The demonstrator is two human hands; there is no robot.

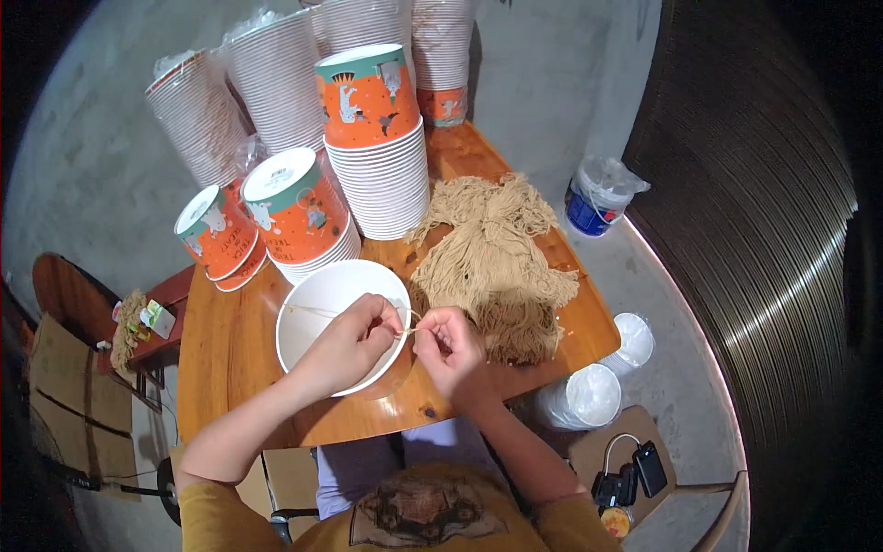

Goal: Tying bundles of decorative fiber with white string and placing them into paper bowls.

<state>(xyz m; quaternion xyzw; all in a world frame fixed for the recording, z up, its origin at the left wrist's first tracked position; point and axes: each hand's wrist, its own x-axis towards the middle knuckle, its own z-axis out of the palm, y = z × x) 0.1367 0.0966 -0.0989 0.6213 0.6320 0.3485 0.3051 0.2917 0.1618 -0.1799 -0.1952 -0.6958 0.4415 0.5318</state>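
Observation:
Over a white paper bucket [324, 283], my left hand [348, 348] pinches a thin tan strand of yarn [312, 311] between thumb and forefinger. My right hand [449, 354], just right of the bucket's rim, has its fingers curled and pressed together on the same strand. Fingertips of the two hands almost meet, with a short piece of yarn between them. One length of the strand trails left across the inside of the bucket. A big heap of tan yarn [492, 244] lies beyond my right hand, its cut ends toward me.
Orange-and-green printed paper buckets stand upside down in stacks [375, 175] at the back of the wooden table [589, 322], with plastic-wrapped stacks [276, 78] behind. White lined bins [591, 397] and a blue pail [589, 212] stand on the floor at right. A chair [635, 428] holds black devices.

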